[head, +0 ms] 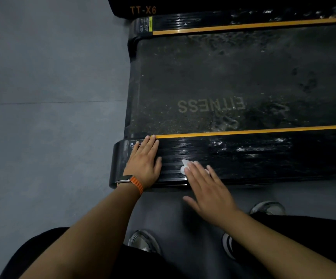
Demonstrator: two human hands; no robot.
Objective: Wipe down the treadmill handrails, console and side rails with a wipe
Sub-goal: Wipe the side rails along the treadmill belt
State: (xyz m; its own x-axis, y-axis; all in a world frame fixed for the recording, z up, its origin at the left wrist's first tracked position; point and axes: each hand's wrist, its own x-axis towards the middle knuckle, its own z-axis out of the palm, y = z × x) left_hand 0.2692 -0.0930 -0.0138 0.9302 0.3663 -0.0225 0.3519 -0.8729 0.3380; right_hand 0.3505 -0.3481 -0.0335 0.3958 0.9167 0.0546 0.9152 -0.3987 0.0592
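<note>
The treadmill lies across the view with its black ribbed near side rail (243, 158), edged by an orange stripe, right in front of me. My left hand (145, 160), with an orange-banded watch on the wrist, rests flat with straight fingers on the rail's rear end. My right hand (207, 190) presses a small white wipe (185, 167) onto the rail under its straight fingertips; only part of the wipe shows. Wet streaks shine on the rail to the right. The far side rail (243, 23) runs along the top.
The dark running belt (223, 81) marked FITNESS lies between the rails. Grey floor (52, 97) spreads to the left. My shoes (143, 240) stand on the floor just before the near rail. A second machine labelled TT-X6 (143, 10) sits at the top.
</note>
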